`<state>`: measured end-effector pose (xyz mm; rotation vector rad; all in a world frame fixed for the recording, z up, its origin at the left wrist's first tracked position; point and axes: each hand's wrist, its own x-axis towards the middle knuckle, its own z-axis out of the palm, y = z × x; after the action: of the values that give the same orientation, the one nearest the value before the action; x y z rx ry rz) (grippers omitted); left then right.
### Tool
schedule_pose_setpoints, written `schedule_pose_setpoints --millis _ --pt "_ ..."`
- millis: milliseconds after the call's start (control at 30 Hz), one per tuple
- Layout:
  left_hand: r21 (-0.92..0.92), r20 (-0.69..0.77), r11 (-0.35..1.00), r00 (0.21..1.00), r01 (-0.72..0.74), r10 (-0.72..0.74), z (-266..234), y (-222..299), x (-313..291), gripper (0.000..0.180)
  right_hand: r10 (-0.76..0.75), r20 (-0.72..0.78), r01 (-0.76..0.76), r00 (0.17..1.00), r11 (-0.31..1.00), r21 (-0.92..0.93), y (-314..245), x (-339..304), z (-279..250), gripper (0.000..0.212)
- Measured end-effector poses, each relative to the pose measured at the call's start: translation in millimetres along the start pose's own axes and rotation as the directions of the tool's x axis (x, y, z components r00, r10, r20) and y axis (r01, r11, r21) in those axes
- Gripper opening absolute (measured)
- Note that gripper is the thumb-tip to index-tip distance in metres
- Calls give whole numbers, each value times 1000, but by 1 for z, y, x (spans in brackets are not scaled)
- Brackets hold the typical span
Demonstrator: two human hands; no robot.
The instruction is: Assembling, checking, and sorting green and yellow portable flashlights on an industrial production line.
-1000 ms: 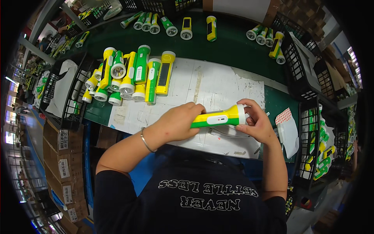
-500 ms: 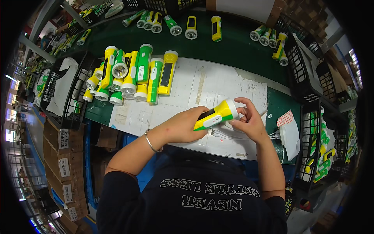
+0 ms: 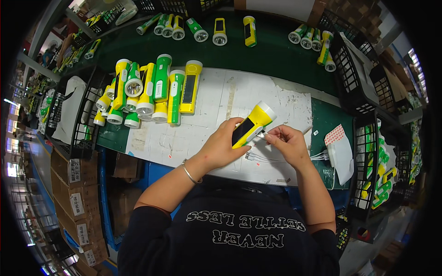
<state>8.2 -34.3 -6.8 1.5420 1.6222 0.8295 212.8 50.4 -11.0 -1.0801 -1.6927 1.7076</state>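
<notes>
My left hand [image 3: 224, 143] is closed round the lower body of a yellow and green flashlight [image 3: 258, 117]. The flashlight tilts up to the right, its white-rimmed head at the top and a dark solar panel on its side. My right hand [image 3: 289, 143] pinches a small pale piece, apparently the plug of a white charging cable, against the flashlight's side; fingers partly hide it. Beneath that hand several white cables [image 3: 267, 159] lie on the white board, leading right to a white box-like unit [image 3: 337, 154].
Several yellow and green flashlights [image 3: 148, 89] are heaped on the board's left. More stand along the green table [image 3: 221, 57] at the back. Black crates [image 3: 363, 161] flank both sides, the right one holding flashlights. Cardboard boxes [image 3: 76, 198] are stacked at lower left.
The flashlight has been turned more upright in my left hand. My right hand has left its head and moved down to its side, now pinching the small pale piece there.
</notes>
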Motion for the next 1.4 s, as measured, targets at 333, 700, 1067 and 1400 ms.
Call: schedule_pose_setpoints --millis 333,700,1067,1400 --pt "263 -183 958 968 -118 170 17 14 1 59 105 -19 -101 994 983 150 0 -2 -3 14" --pt "269 -253 958 952 -102 172 17 2 5 55 118 52 -121 992 991 61 2 -11 -2 14" --pt "-759 614 382 775 527 149 17 15 -7 56 -188 109 217 976 864 -453 -66 6 -23 33" --pt "-593 710 -92 573 800 409 23 36 -29 50 -398 270 425 877 904 -46 -56 0 -8 29"
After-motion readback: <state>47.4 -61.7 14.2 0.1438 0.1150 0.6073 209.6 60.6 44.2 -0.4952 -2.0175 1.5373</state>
